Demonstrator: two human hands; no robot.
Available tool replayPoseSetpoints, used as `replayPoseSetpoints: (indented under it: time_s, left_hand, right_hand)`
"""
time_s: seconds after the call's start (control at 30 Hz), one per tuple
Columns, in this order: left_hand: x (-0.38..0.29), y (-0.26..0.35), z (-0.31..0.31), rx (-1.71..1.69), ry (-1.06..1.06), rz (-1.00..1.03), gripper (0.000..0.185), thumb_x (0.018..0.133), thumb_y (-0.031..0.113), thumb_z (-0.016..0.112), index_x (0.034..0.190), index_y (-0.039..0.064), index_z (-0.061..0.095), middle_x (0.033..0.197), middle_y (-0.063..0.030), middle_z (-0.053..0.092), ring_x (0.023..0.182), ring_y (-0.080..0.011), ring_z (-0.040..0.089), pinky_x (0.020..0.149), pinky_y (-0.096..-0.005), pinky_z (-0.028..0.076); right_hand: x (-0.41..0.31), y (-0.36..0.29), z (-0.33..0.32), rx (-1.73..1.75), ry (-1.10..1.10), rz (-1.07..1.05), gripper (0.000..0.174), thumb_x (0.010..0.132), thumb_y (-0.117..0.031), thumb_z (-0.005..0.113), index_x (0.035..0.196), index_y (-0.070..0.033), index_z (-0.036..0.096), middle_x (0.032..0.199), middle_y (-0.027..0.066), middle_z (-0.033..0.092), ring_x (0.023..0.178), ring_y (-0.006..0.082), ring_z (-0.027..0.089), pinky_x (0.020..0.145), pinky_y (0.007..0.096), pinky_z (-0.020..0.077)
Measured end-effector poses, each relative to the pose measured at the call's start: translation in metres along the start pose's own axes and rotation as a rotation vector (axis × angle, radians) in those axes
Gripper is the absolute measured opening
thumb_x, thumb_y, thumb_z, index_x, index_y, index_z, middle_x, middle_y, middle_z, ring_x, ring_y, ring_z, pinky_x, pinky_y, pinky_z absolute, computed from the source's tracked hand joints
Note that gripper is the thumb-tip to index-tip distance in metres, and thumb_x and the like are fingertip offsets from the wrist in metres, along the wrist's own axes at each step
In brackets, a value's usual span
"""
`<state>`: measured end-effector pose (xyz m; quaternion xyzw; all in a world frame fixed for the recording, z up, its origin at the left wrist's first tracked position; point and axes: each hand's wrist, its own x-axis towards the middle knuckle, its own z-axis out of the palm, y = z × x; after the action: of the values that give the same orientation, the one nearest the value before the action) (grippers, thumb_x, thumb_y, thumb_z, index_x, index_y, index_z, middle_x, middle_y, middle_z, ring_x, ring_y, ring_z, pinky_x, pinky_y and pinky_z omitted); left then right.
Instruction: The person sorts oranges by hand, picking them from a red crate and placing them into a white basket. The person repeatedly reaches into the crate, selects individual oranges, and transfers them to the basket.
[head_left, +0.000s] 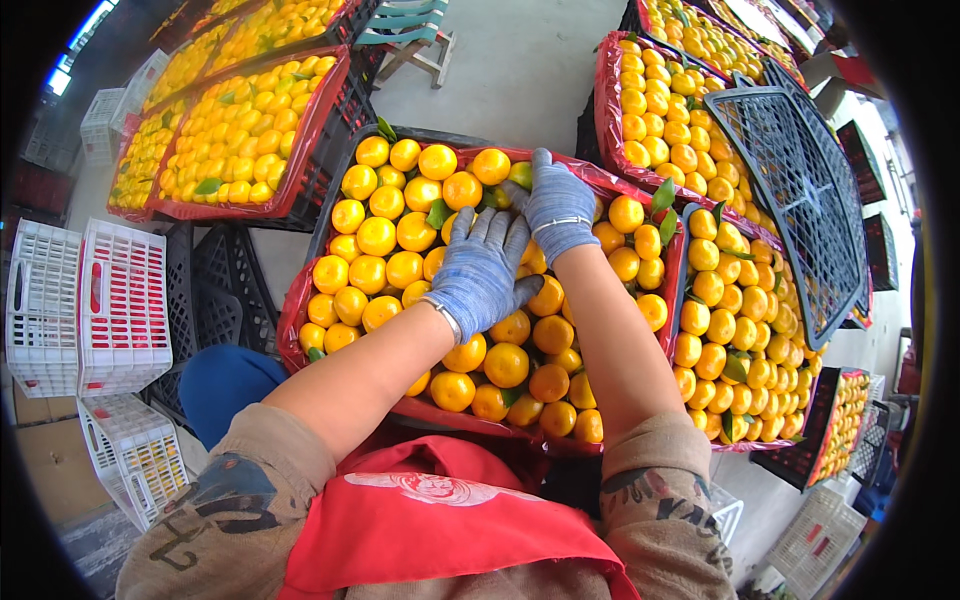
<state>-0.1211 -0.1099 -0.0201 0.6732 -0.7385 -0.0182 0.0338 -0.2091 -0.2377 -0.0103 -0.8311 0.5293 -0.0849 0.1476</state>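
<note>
Both my hands wear blue knit gloves with dark fingertips. A black plastic crate (324, 217) lined with red plastic film stands before me, filled with mandarin oranges (376, 235), some with green leaves. My left hand (484, 274) lies palm down on the fruit at the middle, fingers extended and thumb out to the right. Just beyond it, my right hand (553, 202) reaches to the far side, its fingers beside a greenish mandarin (520, 175). The fruit under both palms is hidden, and whether the right fingers grip anything cannot be told.
More fruit-filled crates stand at the right (739, 322), far right and upper left (244, 135). A black plastic lattice lid (795, 187) leans over the right crates. White plastic crates (124, 307) and dark crates are at the left. A slatted stool (409, 34) stands beyond.
</note>
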Motion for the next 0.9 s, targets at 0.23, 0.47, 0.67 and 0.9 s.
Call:
replayPoseSetpoints:
  time_s: [0.23, 0.47, 0.67, 0.9]
  left_hand:
    - [-0.002, 0.001, 0.000, -0.038, -0.014, 0.003, 0.078, 0.091, 0.055, 0.053, 0.146, 0.002, 0.038, 0.144, -0.0207, 0.045, 0.139, -0.0323, 0.037, 0.118, -0.0530, 0.014]
    - [-0.002, 0.002, -0.004, -0.047, -0.036, -0.001, 0.080, 0.089, 0.056, 0.054, 0.146, 0.001, 0.037, 0.145, -0.0190, 0.044, 0.140, -0.0313, 0.036, 0.118, -0.0527, 0.013]
    - [-0.006, 0.001, 0.001, -0.099, 0.044, -0.023, 0.077, 0.085, 0.056, 0.060, 0.143, 0.008, 0.045, 0.144, -0.0219, 0.042, 0.139, -0.0356, 0.033, 0.118, -0.0540, 0.014]
    - [-0.009, 0.002, 0.002, -0.171, 0.112, -0.081, 0.070, 0.078, 0.054, 0.070, 0.138, 0.020, 0.054, 0.135, -0.0217, 0.042, 0.132, -0.0378, 0.036, 0.116, -0.0551, 0.019]
  right_hand:
    - [-0.004, 0.053, 0.005, 0.431, -0.041, -0.141, 0.059, 0.069, -0.018, 0.085, 0.114, -0.004, 0.050, 0.104, 0.0189, 0.067, 0.094, 0.0372, 0.066, 0.083, 0.0389, 0.0539]
    - [-0.002, 0.047, 0.005, 0.287, -0.032, -0.314, 0.067, 0.073, -0.016, 0.081, 0.130, -0.007, 0.049, 0.121, 0.0202, 0.061, 0.112, 0.0385, 0.059, 0.095, 0.0407, 0.0492]
    - [-0.005, 0.046, 0.009, 0.979, 0.055, -0.143, 0.057, 0.076, -0.012, 0.079, 0.122, -0.003, 0.047, 0.110, 0.0101, 0.057, 0.100, 0.0162, 0.055, 0.090, 0.0303, 0.0502]
    - [-0.012, 0.041, 0.011, 0.866, -0.063, -0.176, 0.062, 0.072, -0.017, 0.084, 0.121, -0.002, 0.049, 0.112, 0.0115, 0.059, 0.101, 0.0190, 0.058, 0.089, 0.0324, 0.0505]
